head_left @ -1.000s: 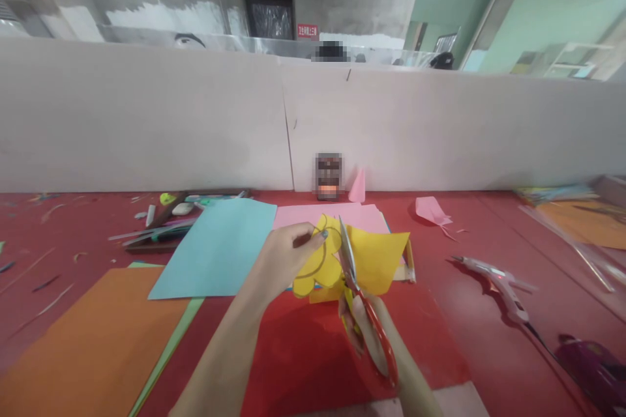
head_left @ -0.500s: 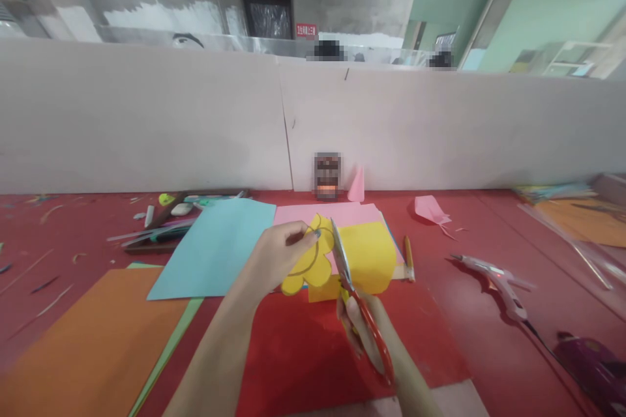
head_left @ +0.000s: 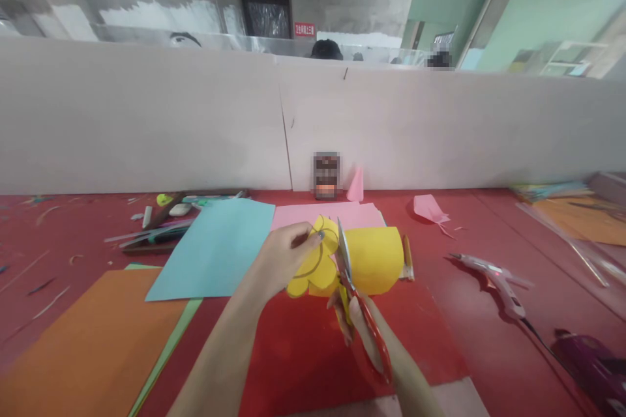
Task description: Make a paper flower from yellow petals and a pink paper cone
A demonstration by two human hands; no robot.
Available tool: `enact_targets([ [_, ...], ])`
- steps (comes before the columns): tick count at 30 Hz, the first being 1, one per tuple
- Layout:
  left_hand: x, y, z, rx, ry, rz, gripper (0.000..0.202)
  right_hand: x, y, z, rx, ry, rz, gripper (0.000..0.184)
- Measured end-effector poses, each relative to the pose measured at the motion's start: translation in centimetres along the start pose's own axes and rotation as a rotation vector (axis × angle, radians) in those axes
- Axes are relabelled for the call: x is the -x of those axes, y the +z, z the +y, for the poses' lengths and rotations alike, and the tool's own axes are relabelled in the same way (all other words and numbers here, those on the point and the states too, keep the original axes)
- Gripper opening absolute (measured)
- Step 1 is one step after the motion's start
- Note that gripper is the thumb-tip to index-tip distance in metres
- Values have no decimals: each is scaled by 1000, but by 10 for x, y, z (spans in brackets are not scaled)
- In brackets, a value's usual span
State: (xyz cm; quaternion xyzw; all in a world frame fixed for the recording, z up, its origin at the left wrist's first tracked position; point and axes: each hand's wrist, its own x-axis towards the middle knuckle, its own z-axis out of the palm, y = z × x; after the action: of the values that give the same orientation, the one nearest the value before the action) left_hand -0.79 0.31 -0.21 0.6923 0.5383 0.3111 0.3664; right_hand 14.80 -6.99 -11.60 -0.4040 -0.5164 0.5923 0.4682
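Observation:
Between its thumb and fingers, my left hand (head_left: 288, 254) pinches a piece of yellow paper (head_left: 375, 259). The paper's left part has a scalloped cut edge and a dark curved line drawn on it; its right part curls away as a wide flap. My right hand (head_left: 359, 316) is wrapped round the handles of scissors (head_left: 346, 254) with red and yellow grips. Their blades point up and away from me, parted, along the edge between the scalloped part and the flap. Part of the lower blade is hidden by the paper.
Blue paper (head_left: 215, 247) and orange paper (head_left: 92, 339) lie left, pink paper (head_left: 327, 214) behind my hands. At right are a glue gun (head_left: 496, 277) and a crumpled pink scrap (head_left: 429, 208). A pink paper cone (head_left: 357, 185) stands by the white partition (head_left: 195, 117). A tool tray (head_left: 161, 247) sits back left.
The yellow paper has shifted slightly right in my left hand, and its flap now curls farther right. The scissor blades are parted wider. My right hand stays nearly in place.

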Motion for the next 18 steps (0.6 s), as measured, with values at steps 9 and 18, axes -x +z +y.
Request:
enact_targets([
  [9, 4, 0, 7, -34, 18, -49, 30, 2, -2, -4, -10, -19, -56, 47],
  [18, 5, -2, 5, -26, 24, 183, 28, 3, -6, -7, -28, 38, -69, 42],
])
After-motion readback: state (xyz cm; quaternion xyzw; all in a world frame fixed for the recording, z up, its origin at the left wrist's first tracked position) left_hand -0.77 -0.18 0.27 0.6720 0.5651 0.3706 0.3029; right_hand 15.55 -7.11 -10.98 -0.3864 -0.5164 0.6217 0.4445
